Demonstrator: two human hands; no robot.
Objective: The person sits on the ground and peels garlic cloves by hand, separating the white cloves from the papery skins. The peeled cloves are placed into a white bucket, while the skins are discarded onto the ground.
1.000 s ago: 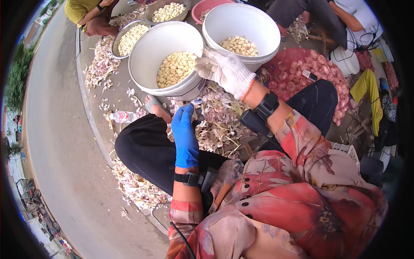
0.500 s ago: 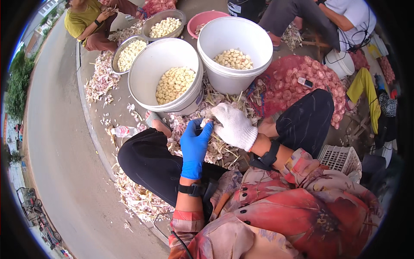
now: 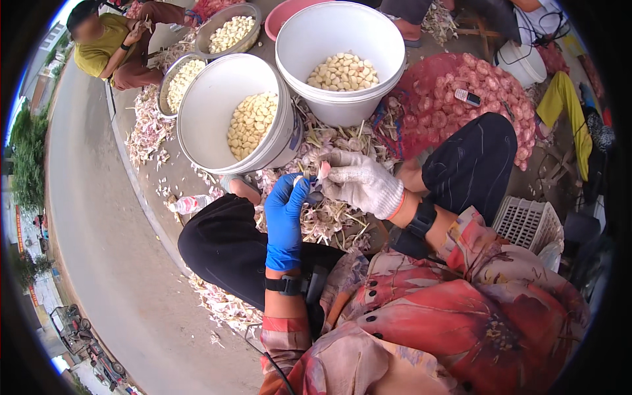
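**Two hands on one garlic clove, buckets straight ahead**

One small pinkish garlic clove (image 3: pixel 323 170) is pinched between both hands above the lap. The right hand (image 3: pixel 361 183), in a white knit glove, has its grip closed on the clove from the right; fingertips point left. The left hand (image 3: pixel 288 214), in a blue glove, is closed against the clove from below-left, thumb and forefinger up; a small blade may be held there, too small to tell. The clove's long axis is seen roughly upright, tip up. Just beyond the grip, a litter of papery skins (image 3: pixel 329 217) is spread over the ground. Further ahead-left stands a white bucket (image 3: pixel 204 112) of peeled cloves; a second white bucket (image 3: pixel 342 33) stands ahead-right, nearer the right hand. A red mesh sack (image 3: pixel 474 92) lies to the right.
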